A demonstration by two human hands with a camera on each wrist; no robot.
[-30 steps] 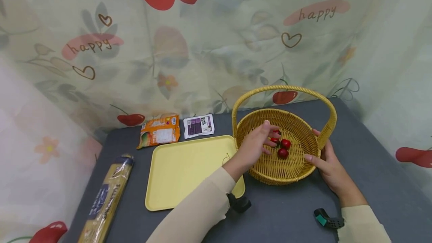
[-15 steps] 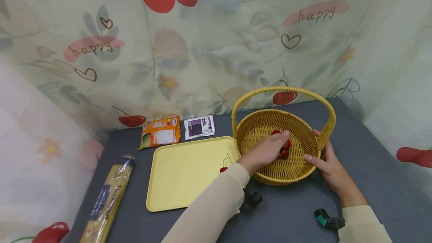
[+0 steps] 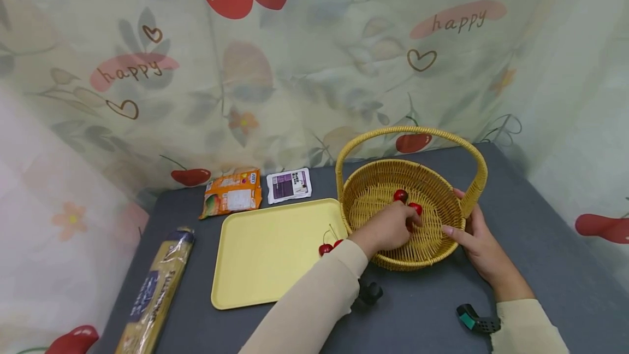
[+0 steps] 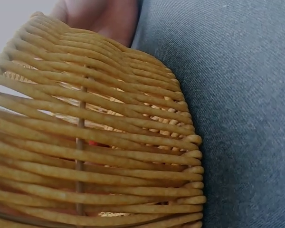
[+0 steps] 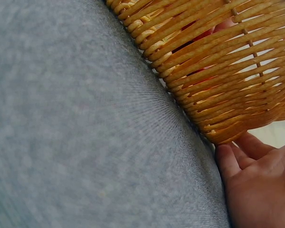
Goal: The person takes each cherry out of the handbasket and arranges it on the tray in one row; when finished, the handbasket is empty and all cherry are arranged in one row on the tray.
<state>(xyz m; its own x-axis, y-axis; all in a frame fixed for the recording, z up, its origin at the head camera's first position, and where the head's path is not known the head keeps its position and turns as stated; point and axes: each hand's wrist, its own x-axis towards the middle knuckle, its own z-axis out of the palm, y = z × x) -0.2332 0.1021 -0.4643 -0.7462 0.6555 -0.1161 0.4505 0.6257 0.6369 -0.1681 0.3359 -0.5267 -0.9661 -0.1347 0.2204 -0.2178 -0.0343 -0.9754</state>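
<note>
Inside the round wicker basket [image 3: 432, 245], my left hand [image 3: 390, 226] has curled fingers at the cherries, pinching one cherry [image 3: 409, 225] that they mostly hide. Just beyond those fingers lie two more red cherries, one nearer [image 3: 415, 208] and one farther back [image 3: 400, 195]. My right hand [image 3: 484, 245] grips the basket's right side, thumb over the rim and fingers outside. The right wrist view shows that right hand [image 5: 261, 185] against the weave. In the left wrist view the basket wall [image 4: 99, 128] covers most of the picture.
Left of the basket sits a yellow tray [image 3: 265, 255] with red cherries [image 3: 325, 249] on stems at its right side, partly behind my left sleeve. Behind it are an orange packet [image 3: 233, 193] and a white-purple packet [image 3: 290, 185]. A long noodle pack [image 3: 157, 288] lies at left.
My left hand first moved right over the basket's cherries, then lowered with its fingers curling round one. The cherries on the tray came into view beside the sleeve. My right hand kept its grip.
</note>
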